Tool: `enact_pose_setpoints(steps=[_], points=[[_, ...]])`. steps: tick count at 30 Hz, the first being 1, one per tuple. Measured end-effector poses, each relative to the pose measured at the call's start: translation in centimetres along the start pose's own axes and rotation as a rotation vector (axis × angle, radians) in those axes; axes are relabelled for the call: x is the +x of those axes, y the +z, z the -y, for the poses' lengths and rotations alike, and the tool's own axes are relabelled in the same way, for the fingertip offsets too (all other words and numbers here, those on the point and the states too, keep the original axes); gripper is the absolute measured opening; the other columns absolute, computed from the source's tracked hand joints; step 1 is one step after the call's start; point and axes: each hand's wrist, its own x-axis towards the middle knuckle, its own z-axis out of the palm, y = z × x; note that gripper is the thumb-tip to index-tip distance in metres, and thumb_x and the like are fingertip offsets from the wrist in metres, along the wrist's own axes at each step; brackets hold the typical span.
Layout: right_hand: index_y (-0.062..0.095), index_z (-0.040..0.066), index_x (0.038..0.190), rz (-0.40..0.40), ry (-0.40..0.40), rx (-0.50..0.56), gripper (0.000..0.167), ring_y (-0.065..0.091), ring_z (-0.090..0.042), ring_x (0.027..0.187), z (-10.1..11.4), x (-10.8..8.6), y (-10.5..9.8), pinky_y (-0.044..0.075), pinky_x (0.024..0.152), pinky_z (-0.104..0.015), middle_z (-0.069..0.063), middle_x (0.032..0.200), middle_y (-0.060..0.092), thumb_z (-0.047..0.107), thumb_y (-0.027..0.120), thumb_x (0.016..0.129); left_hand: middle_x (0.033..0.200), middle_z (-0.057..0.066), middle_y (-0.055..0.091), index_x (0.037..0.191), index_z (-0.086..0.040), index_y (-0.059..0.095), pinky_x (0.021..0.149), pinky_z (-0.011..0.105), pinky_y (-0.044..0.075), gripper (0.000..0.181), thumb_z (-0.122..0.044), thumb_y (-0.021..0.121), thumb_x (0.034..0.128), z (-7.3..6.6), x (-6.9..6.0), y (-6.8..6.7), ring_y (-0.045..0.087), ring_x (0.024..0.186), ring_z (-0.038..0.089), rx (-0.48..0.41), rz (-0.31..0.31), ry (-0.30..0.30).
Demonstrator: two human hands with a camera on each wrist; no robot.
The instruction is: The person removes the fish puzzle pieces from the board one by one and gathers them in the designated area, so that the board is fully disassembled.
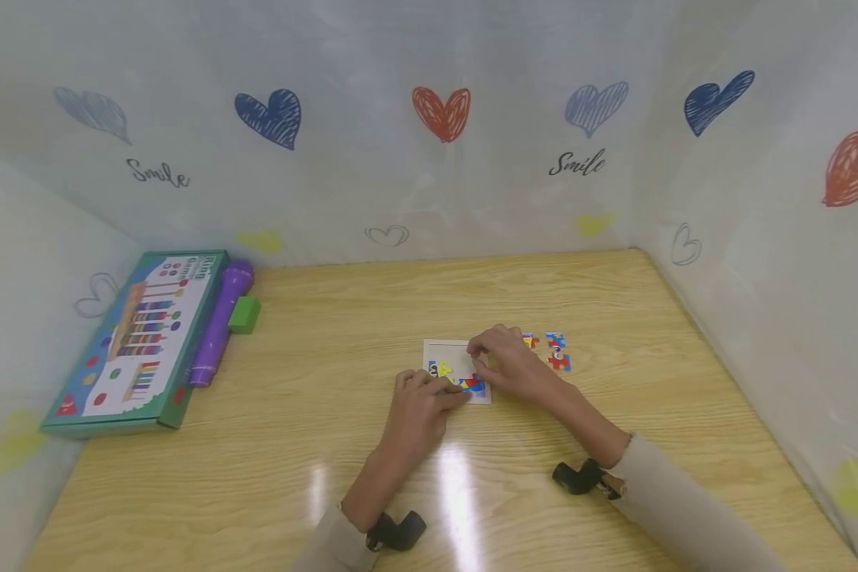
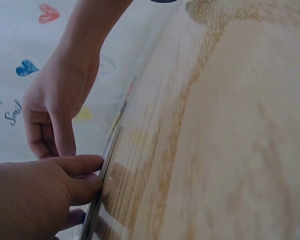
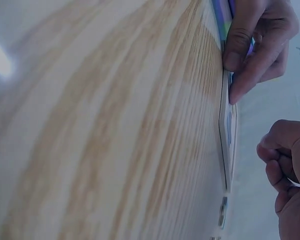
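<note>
A small square puzzle tray (image 1: 426, 347) with a pale border lies flat on the table in the head view. Colourful jigsaw pieces (image 1: 443, 370) sit along its left and lower part; its upper middle shows a plain backing. My left hand (image 1: 418, 409) rests at the tray's near edge, fingertips touching the lower pieces. In the right wrist view the left thumb and index finger (image 3: 242, 82) lie against the tray's edge. My right hand (image 1: 511, 365) hovers over the tray's right side, fingers loosely curled. No piece shows between its fingertips in the right wrist view.
Loose jigsaw pieces (image 1: 558, 352) lie right of the tray, another (image 1: 530, 341) partly behind the right hand. At the far left are a ring game box (image 1: 143, 342), a purple tube-like object (image 1: 222, 326) and a green block (image 1: 245, 315). Heart-printed curtains enclose the table.
</note>
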Motion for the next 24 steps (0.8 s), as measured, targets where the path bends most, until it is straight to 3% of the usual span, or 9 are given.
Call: enact_pose_setpoints(steps=[13, 24], points=[[0.068, 0.004, 0.102, 0.040, -0.015, 0.033, 0.015, 0.056, -0.020, 0.095, 0.3, 0.8, 1.1, 0.034, 0.087, -0.043, -0.002, 0.096, 0.067, 0.002, 0.070, 0.088, 0.096, -0.011, 0.073, 0.101, -0.028, 0.082, 0.088, 0.044, 0.041, 0.029, -0.005, 0.075, 0.0850, -0.1, 0.0, 0.0, 0.056, 0.082, 0.017, -0.004, 0.002, -0.004], [0.068, 0.004, 0.102, 0.110, 0.006, 0.049, 0.014, 0.055, -0.020, 0.097, 0.8, 1.5, 1.9, 0.031, 0.090, -0.044, -0.001, 0.097, 0.065, 0.002, 0.068, 0.088, 0.100, -0.014, 0.074, 0.104, -0.033, 0.081, 0.090, 0.043, 0.041, 0.034, -0.005, 0.075, 0.0841, 0.0, 0.0, 0.1, 0.056, 0.085, 0.015, 0.032, 0.032, -0.017]])
